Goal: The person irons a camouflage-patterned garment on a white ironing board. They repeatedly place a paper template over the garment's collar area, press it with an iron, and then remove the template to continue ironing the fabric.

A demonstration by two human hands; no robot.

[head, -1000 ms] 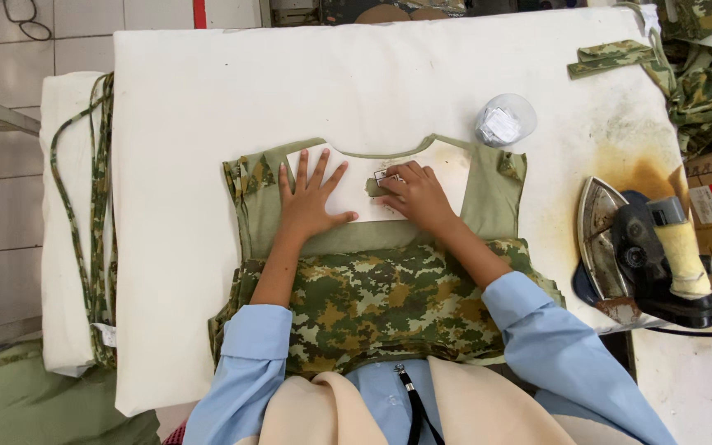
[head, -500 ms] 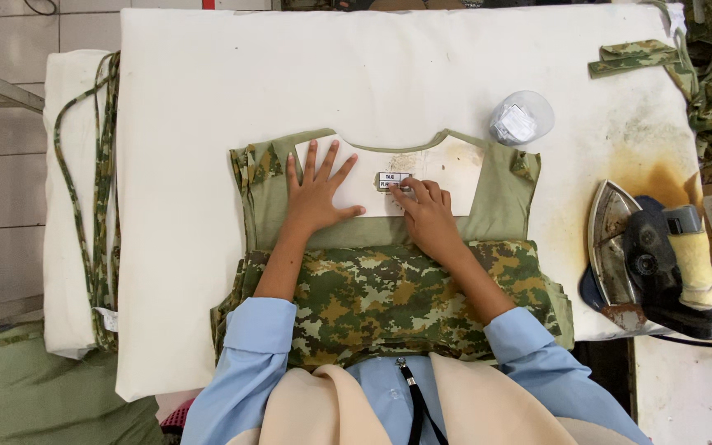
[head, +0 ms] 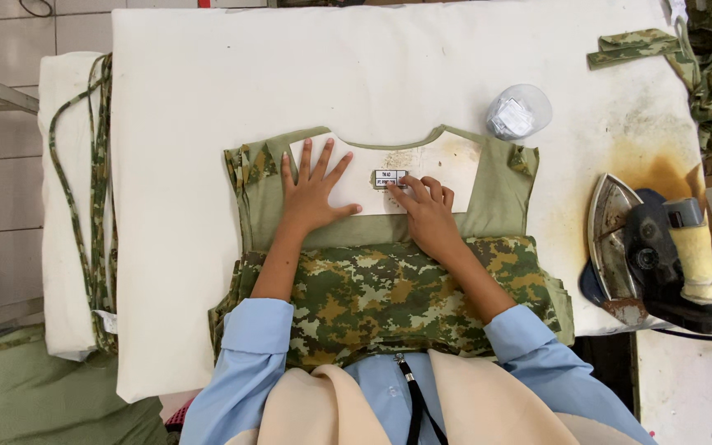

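Note:
A camouflage garment point(head: 389, 292) lies on the white padded ironing board point(head: 290, 74), its olive lining turned up around a white card point(head: 447, 161) set in the neckline. My left hand point(head: 313, 191) rests flat on the card with its fingers spread. Fingertips of my right hand point(head: 426, 210) press the lower edge of a small white label point(head: 390, 178) lying on the card.
An iron point(head: 661, 247) rests on its side at the board's right edge, beside a scorched yellow stain point(head: 644, 161). A clear cup with crumpled paper point(head: 519, 112) stands behind the garment. Camouflage pieces point(head: 702, 62) pile at the far right, strips point(head: 96, 198) hang at the left.
My right hand has slid back off the label, which it covered a second ago; the label now shows on the card. The left hand stays flat.

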